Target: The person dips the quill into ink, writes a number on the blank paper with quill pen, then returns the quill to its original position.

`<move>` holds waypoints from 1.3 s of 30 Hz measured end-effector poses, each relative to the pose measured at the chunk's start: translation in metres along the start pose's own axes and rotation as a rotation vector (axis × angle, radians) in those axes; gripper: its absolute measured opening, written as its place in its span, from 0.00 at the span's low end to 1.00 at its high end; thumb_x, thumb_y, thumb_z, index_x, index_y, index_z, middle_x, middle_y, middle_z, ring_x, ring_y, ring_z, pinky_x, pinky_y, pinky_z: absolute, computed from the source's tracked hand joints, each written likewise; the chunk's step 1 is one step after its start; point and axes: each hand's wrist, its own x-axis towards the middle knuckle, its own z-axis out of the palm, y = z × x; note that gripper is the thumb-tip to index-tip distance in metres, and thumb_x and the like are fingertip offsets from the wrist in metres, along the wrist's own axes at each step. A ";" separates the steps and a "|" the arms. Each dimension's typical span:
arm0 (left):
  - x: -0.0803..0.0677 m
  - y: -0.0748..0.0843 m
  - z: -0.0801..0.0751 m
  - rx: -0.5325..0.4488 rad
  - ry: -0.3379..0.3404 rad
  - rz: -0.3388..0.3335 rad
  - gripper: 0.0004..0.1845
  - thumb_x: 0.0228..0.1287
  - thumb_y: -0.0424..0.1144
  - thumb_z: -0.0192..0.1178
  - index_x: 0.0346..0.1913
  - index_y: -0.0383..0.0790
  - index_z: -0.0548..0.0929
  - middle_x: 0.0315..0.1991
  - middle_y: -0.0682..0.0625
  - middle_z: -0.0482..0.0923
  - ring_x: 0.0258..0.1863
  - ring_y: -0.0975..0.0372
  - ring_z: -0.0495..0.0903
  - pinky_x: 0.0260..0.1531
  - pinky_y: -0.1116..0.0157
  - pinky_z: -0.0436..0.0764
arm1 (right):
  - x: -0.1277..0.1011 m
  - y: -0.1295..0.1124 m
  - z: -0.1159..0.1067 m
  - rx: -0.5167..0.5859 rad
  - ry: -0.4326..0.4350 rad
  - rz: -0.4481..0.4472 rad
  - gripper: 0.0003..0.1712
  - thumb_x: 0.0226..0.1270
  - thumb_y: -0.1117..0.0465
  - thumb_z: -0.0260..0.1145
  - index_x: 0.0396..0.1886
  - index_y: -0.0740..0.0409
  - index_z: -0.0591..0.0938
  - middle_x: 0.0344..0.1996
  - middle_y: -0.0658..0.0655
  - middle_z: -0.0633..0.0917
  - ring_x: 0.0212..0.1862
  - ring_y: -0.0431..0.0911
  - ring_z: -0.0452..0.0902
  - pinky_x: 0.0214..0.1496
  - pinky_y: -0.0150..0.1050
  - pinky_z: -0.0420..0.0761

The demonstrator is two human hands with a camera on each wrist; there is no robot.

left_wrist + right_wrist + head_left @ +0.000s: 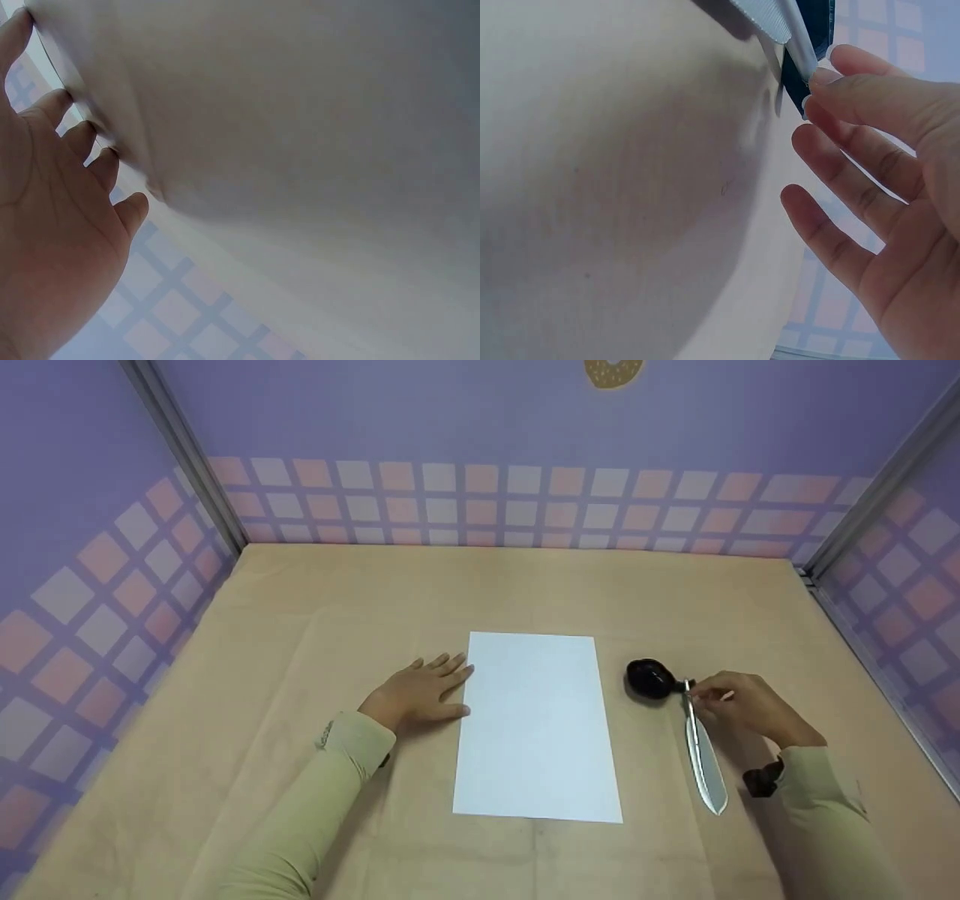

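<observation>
A white sheet of paper (536,727) lies flat on the cloth-covered table. My left hand (426,690) rests beside it, fingers spread, with thumb and fingertips at the paper's left edge. To the right of the paper, my right hand (742,705) pinches the thin upper end of a silver-and-white, feather-shaped quill pen (705,769). In the right wrist view, thumb and forefinger hold its silver shaft (799,45), while the other fingers are loosely bent. Just left of that hand is a black rounded object (650,679) with a short neck, whose exact kind I cannot tell.
A beige cloth (337,607) with faint creases covers the table. A purple wall with pink and white checks (525,495) rises behind it, and side walls stand at left and right. Metal posts (184,457) mark the corners.
</observation>
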 end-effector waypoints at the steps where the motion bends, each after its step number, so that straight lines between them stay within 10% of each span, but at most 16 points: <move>1: 0.000 0.000 0.000 -0.001 0.001 0.001 0.41 0.68 0.68 0.40 0.77 0.54 0.45 0.79 0.54 0.36 0.78 0.56 0.39 0.75 0.48 0.44 | 0.000 0.000 0.000 0.002 -0.001 -0.002 0.12 0.58 0.74 0.67 0.42 0.62 0.86 0.35 0.56 0.86 0.34 0.44 0.79 0.39 0.30 0.80; 39: -0.002 0.003 -0.002 0.006 0.003 0.003 0.41 0.68 0.67 0.41 0.77 0.53 0.46 0.79 0.53 0.38 0.78 0.56 0.40 0.75 0.49 0.46 | 0.008 0.005 0.009 -0.017 -0.076 0.018 0.16 0.56 0.76 0.66 0.43 0.61 0.87 0.35 0.56 0.87 0.36 0.42 0.79 0.37 0.30 0.79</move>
